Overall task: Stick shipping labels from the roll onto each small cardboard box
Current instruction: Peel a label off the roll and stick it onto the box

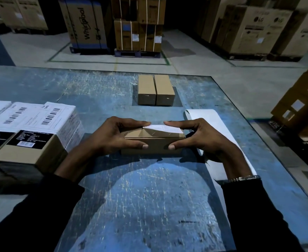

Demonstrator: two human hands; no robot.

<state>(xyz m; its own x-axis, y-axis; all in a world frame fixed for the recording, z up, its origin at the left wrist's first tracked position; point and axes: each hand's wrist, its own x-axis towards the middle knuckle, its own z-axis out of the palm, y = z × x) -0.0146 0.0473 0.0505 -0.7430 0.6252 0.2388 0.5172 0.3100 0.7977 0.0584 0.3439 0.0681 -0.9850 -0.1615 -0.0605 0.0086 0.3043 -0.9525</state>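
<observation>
The left hand (113, 135) and right hand (200, 137) grip a small cardboard box (152, 142) from opposite ends, fingers curled over the far top edge, thumbs pressed on the near face. The box rests on the scratched blue table (149, 197) with its long axis running left to right. A white shipping label (163, 128) lies on the right part of its top; whether it is fully stuck down is unclear in the dim light. White label backing strip (209, 120) lies just beside the right hand. Two plain boxes (156, 90) stand farther back, touching. Labelled boxes (31, 128) sit at left.
</observation>
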